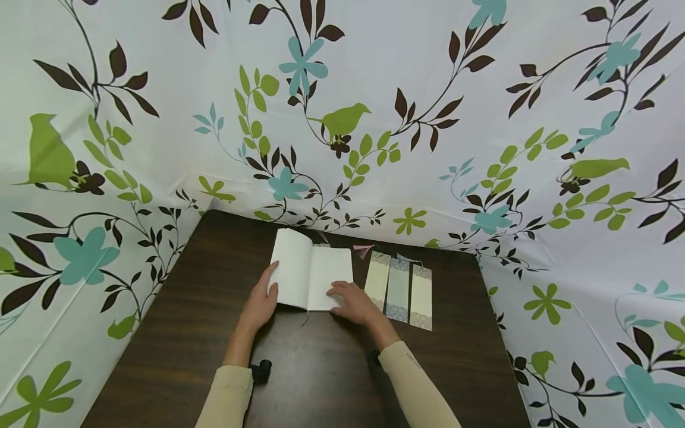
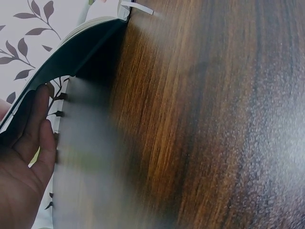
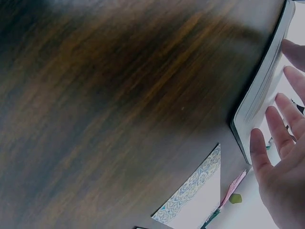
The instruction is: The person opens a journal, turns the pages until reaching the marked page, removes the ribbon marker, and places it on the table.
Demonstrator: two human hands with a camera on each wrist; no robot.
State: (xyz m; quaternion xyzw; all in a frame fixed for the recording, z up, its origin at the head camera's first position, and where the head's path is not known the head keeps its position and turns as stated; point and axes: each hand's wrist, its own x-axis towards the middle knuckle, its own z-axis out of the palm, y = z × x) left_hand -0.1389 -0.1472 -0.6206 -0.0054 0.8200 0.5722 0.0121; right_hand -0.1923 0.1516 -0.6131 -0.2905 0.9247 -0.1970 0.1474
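Observation:
An open notebook (image 1: 292, 270) with blank white pages lies on the dark wooden table, its ribbon marker (image 1: 305, 321) hanging out at the near edge. My left hand (image 1: 260, 302) grips the left half by its outer edge, thumb over the page. In the left wrist view, the fingers of that hand (image 2: 33, 143) lie beneath the dark cover (image 2: 64, 62), which is raised off the table. On the right page rest the spread, loosely bent fingers of my right hand (image 1: 355, 302). The right wrist view shows its fingertips near the page edges (image 3: 262, 93).
Right of the notebook lie three patterned bookmarks, a cream one (image 1: 376, 279), a pale green-blue one (image 1: 398, 290) and another cream one (image 1: 421, 297). A pink tassel (image 1: 363, 251) lies by the first. A leaf-printed curtain (image 1: 342, 196) borders the table's back and sides.

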